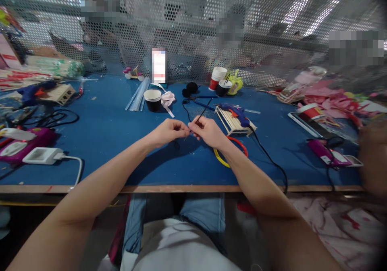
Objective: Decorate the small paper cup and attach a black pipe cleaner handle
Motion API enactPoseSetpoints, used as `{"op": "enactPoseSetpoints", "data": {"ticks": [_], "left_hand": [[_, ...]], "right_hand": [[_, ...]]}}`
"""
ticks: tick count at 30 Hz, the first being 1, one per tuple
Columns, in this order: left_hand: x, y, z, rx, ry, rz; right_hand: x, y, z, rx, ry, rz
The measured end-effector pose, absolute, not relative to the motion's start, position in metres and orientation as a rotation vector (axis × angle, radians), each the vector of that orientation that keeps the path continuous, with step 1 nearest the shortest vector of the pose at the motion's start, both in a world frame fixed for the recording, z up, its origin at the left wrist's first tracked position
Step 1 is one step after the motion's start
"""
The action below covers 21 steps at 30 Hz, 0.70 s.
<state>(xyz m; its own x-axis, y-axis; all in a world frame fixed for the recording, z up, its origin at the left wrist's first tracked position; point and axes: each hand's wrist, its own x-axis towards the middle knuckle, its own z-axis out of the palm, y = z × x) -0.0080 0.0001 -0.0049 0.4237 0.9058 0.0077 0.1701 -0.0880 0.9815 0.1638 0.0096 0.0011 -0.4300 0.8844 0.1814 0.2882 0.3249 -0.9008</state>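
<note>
The left hand [171, 132] and right hand [208, 130] are pinching a black string [204, 111] over the blue table [105, 121]. Nearby, 1 glue gun [242, 117] is lying on a wood rack [229, 121].

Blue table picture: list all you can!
Table: one, blue, front
Mesh: one, grey, behind
Phone: one, white-screened, back
Clear strips: several, pale, left
Black cups: two, black, middle
Cup stack: one, red-white, back
Ribbon: one, pale, middle
Glue guns: two, blue, sides
Wooden racks: two, tan, sides
Tubing: count unclear, red-yellow, right
Purple boxes: two, purple, ends
Strand: one, black, centre
Left hand: one, bare, centre
Right hand: one, bare, centre
</note>
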Motion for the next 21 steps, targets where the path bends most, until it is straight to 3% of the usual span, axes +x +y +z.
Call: {"op": "enactPoseSetpoints", "data": {"ticks": [11,21], "left_hand": [[-0.0107,0.0014,-0.0042,2.057,1.044,0.891],[-0.0058,-0.001,-0.006,2.092,1.177,0.952]], "right_hand": [[0.1629,0.0108,-0.004,-1.053,-1.808,1.195],[0.1611,0.0117,-0.0075,-1.155,-1.859,0.92]]}}
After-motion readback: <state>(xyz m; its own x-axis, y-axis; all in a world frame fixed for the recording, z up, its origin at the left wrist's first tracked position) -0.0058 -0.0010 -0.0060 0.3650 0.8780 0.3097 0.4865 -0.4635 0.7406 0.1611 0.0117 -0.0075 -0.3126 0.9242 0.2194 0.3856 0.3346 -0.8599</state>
